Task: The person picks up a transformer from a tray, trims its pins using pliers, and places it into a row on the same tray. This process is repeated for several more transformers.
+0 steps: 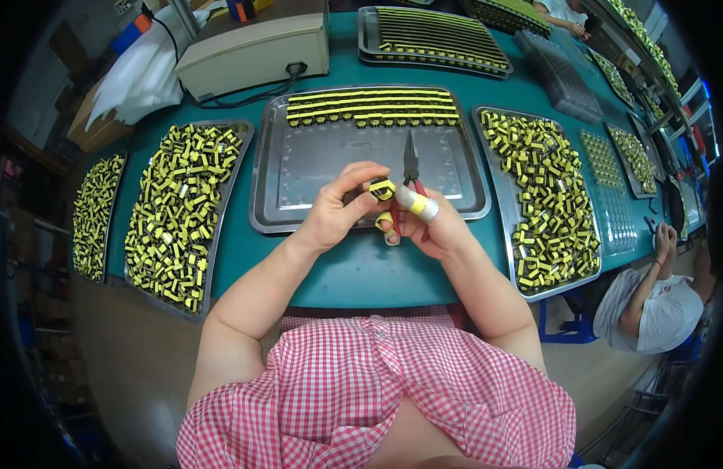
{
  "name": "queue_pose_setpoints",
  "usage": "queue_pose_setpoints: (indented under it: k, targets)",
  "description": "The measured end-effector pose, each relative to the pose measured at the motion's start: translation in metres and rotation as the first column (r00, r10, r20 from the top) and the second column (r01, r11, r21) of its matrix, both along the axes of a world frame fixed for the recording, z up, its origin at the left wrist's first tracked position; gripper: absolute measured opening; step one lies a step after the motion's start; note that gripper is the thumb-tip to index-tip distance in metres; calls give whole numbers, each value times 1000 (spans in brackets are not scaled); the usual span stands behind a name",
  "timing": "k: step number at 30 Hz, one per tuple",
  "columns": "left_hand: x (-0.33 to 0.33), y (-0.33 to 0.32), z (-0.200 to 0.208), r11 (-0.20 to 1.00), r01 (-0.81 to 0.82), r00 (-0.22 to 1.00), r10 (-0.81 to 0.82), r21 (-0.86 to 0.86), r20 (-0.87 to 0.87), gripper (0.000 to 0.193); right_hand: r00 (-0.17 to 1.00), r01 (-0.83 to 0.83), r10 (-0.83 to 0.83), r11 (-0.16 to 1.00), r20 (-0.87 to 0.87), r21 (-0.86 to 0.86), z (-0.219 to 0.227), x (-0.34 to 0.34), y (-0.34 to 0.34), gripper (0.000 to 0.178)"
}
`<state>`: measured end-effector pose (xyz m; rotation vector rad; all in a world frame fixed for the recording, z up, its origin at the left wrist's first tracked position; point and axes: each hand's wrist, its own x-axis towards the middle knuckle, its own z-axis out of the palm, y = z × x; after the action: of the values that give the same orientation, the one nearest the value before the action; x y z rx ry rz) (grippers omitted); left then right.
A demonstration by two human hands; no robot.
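Between the thumb and fingers of my left hand [336, 205] is a small yellow-taped transformer [382, 188], black at its ends. My right hand [438, 228] grips needle-nose pliers [410, 160] by their red handles, with the dark jaws pointing away from me. Pale and yellow tape wraps some of the right fingers. Both hands meet over the near part of a metal tray [314, 176]. Along that tray's far side, similar transformers [373, 107] stand in tight rows. Whether the pliers touch the held piece, I cannot tell.
Trays heaped with loose transformers flank me, one left [185, 211] and one right [545, 203]; another lies farther left [98, 215]. A beige device [252, 59] with a plugged-in cable stands back left. Behind sits a filled tray [439, 39]. Another person [651, 305] sits at right.
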<state>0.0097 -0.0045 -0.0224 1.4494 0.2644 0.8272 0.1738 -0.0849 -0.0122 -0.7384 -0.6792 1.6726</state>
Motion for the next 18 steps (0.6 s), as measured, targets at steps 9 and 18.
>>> queue_pose_setpoints:
  k: [9, 18]
  targets:
    - [-2, 3, -1, 981, -9, 999, 2, -194, -36, 50, 906, 182, -241, 964, 348, 195, 13, -6, -5, 32]
    - [-7, 1, 10, 902, 37, 999, -16, -430, 51, 68, 163, -163, -785, 576, 597, 801, 7, -18, 0, 40]
